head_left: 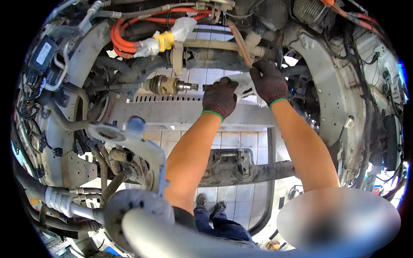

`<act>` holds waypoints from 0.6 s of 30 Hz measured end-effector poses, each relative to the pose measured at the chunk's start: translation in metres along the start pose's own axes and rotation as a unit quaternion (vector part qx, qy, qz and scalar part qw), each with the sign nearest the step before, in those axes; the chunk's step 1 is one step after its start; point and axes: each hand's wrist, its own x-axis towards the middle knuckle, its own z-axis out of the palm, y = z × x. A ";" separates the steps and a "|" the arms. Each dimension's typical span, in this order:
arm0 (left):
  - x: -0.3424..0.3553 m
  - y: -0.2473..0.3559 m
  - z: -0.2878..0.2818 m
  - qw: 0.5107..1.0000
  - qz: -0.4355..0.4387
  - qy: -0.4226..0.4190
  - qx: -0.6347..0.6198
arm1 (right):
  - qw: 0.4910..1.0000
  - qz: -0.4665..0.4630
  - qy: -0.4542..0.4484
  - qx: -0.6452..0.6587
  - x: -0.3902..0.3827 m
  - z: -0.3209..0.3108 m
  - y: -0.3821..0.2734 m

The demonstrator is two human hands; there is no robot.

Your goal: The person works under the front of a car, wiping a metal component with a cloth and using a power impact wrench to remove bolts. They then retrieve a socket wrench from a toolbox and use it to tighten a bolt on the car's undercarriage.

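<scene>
Both my hands wear dark knit gloves with green cuffs, and they work side by side inside a stripped vehicle bay. A crumpled white plastic sheet (246,86) is stretched between them. My left hand (220,99) is closed at the sheet's left edge, with a small dark tip showing on its outer side. My right hand (269,83) is closed on the sheet's right part, its fingertips against the lower end of an orange-brown cable (241,43) that hangs from above. Left of my left hand, a drive shaft joint (165,84) points its bare splined end toward it.
Thick orange cables (122,36) loop at the upper left, their ends wrapped in white plastic with yellow tape (164,41). A grey crossmember (180,112) runs beneath my hands. A metal bracket (161,150) rises at the near left. Tiled floor (232,195) shows below.
</scene>
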 end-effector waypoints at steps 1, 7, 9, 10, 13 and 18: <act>-0.006 -0.001 -0.017 1.000 -0.023 0.010 -0.002 | 0.999 -0.028 0.000 -0.034 0.003 -0.012 -0.003; -0.037 0.002 -0.048 0.997 -0.057 0.059 -0.015 | 0.960 -0.122 -0.173 -0.183 -0.022 -0.114 -0.053; -0.055 0.018 -0.058 0.999 -0.027 -0.031 0.022 | 0.926 -0.222 -0.222 -0.208 -0.056 -0.140 -0.055; -0.067 0.012 -0.052 0.997 0.023 -0.041 0.064 | 0.939 -0.294 -0.079 -0.158 -0.082 -0.139 -0.061; -0.098 0.100 -0.084 0.959 0.112 -0.220 0.142 | 0.908 -0.222 -0.311 -0.170 -0.160 -0.277 -0.116; -0.187 0.257 -0.114 0.880 0.230 -0.404 0.092 | 0.977 -0.166 -0.128 -0.029 -0.306 -0.457 -0.081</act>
